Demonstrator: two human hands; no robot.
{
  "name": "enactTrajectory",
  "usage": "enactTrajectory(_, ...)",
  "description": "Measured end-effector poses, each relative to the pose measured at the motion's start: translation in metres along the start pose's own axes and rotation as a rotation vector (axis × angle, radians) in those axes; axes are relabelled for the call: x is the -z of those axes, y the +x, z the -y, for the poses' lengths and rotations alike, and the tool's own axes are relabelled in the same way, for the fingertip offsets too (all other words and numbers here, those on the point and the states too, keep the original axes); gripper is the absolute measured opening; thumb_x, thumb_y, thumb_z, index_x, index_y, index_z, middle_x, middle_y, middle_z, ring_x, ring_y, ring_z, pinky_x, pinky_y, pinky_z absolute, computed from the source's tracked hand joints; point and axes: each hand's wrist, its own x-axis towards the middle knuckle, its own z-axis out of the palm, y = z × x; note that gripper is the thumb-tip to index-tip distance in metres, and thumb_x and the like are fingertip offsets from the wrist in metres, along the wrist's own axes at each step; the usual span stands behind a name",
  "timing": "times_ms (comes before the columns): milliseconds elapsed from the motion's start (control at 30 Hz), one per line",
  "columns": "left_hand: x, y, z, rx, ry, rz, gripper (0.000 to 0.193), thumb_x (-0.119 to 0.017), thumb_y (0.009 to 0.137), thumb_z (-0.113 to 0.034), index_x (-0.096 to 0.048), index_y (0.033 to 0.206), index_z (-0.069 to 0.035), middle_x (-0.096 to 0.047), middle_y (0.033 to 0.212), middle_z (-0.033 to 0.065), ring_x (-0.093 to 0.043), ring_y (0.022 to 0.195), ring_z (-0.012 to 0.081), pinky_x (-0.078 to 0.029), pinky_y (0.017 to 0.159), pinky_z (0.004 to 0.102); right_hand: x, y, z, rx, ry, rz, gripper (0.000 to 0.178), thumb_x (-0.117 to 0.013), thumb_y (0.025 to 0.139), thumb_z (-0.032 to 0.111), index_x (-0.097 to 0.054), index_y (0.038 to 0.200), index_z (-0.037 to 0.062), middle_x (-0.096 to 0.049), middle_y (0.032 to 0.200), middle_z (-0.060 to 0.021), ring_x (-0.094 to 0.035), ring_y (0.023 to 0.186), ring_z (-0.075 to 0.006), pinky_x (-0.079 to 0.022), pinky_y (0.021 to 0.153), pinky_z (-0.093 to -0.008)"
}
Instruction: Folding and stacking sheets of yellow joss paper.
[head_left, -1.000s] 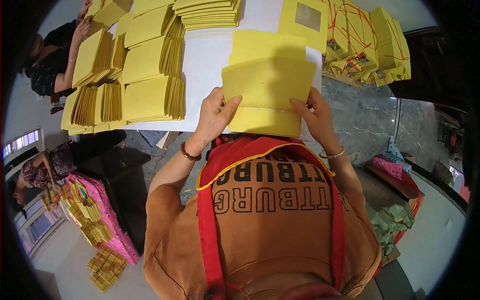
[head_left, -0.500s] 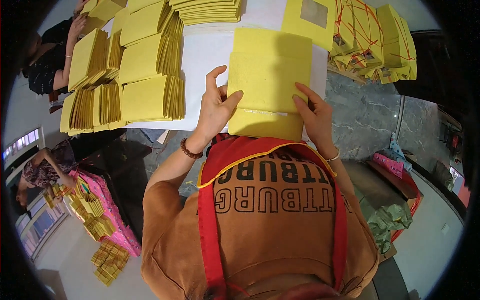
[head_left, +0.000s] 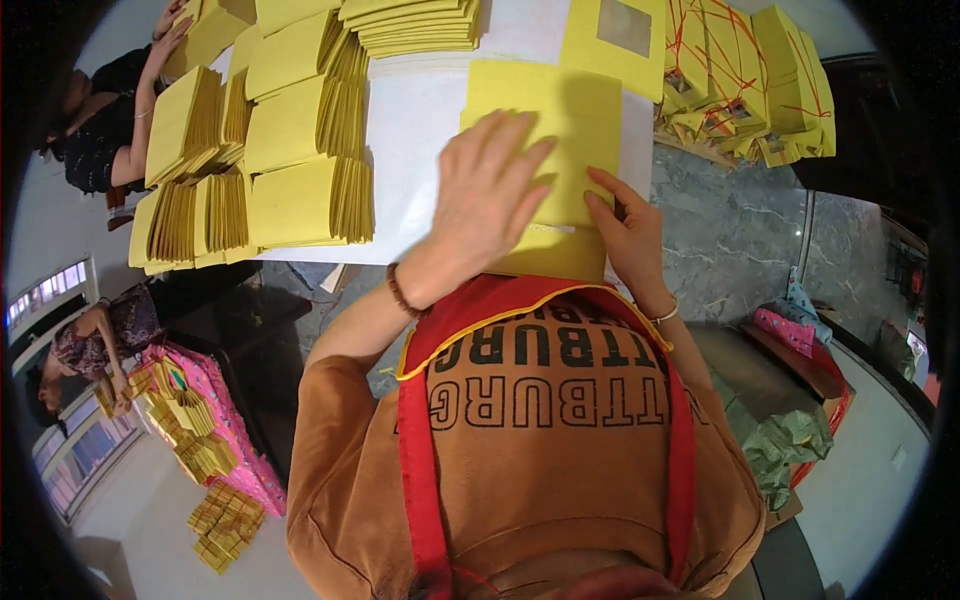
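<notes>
A flat yellow paper piece, creased crosswise, lies on the white tabletop right before me. Near its lower part runs a short pale, shiny strip. My left hand is over the paper's left and middle part, its fingers stretched and spread; whether the palm presses down cannot be seen. At the right edge of the sheet is my right hand, thumb and forefinger apart and touching the edge, the other fingers curled. The paper's near end reaches my red apron.
Stacks of folded yellow paper pieces fill the table's left side. Another yellow sheet with a grey window lies beyond, beside bundles tied with red string. Another person's arm is at the far left; a further person sits below.
My left hand has moved from the sheet's left edge rightward onto its surface, with the fingers now spread. My right hand has stayed nearly in place at the right edge.
</notes>
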Motion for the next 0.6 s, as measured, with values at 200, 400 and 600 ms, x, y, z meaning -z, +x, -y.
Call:
enactTrajectory(200,-0.032,-0.006,0.0,-0.019,0.096,0.226,0.056,-0.054,0.081,-0.043,-0.04,0.129,-0.017,-0.033,0.134,0.0159,-0.027,0.124,0.0363,-0.021,0.098,0.0543,0.004,-0.004,0.009,0.003,-0.157,0.073,0.03,-0.062,0.076,0.013,-0.062,0.105,0.0059,-0.062,0.077,-0.0091,-0.049,0.054,-0.0141,-0.04,0.051,-0.027)
enactTrajectory(400,-0.036,-0.008,0.003,-0.015,0.088,0.23,0.055,-0.056,0.08,-0.039,-0.04,0.128,-0.017,-0.031,0.135,0.0162,-0.026,0.125,0.0368,-0.02,0.098,0.0554,-0.004,0.013,0.035,0.712,-0.907,0.001,0.056,-0.056,0.08,0.037,-0.042,0.128,0.0119,-0.034,0.135,-0.0138,-0.036,0.121,-0.0304,-0.03,0.093,-0.0529)
enactTrajectory(600,-0.028,-0.008,0.022,0.02,-0.156,0.252,0.053,-0.055,0.08,-0.029,-0.039,0.127,-0.009,-0.031,0.134,0.0171,-0.022,0.127,0.0354,-0.02,0.102,0.048,-0.019,0.026,-0.006,0.594,-0.822,0.08,0.061,-0.046,0.085,0.041,-0.03,0.134,0.0086,-0.025,0.141,-0.0136,-0.022,0.131,-0.0299,-0.019,0.098,-0.0597)
